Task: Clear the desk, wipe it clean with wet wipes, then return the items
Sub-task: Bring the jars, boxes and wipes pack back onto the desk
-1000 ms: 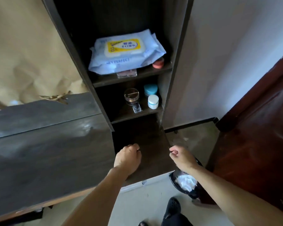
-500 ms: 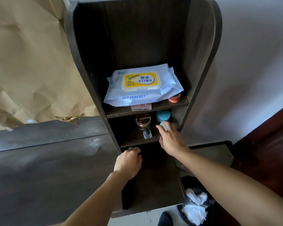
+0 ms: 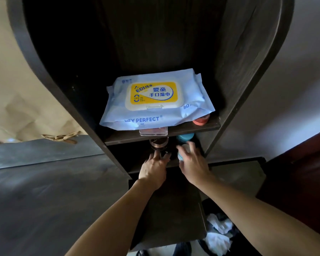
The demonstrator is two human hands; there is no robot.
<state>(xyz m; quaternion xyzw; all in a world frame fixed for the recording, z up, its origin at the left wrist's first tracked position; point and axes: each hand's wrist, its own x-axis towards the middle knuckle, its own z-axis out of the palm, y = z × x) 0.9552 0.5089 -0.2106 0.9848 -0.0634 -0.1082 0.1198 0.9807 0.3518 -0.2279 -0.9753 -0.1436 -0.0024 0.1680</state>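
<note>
The surface (image 3: 44, 200) at eight o'clock lies bare and crumpled wipes (image 3: 218, 235) sit in the bin (image 3: 236, 231) at five o'clock, so this looks like the returning step, with both hands fetching small things from the lower shelf (image 3: 137, 169) at twelve o'clock. The left hand (image 3: 153, 169) has its fingertips at the foot of a glass bottle (image 3: 158, 145), though whether it pinches or only touches I cannot tell. The right hand (image 3: 192, 163) is blurred, fingers arched over a white jar (image 3: 181, 155), and its hold is equally unclear. A teal jar (image 3: 185, 137) stands just behind at one o'clock. The wet wipes pack (image 3: 155, 100) rests on the upper shelf (image 3: 192, 129), above both hands. Next, each hand likely needs a firm hold, then a low draw out under that shelf, clear of the teal jar, toward the surface
</note>
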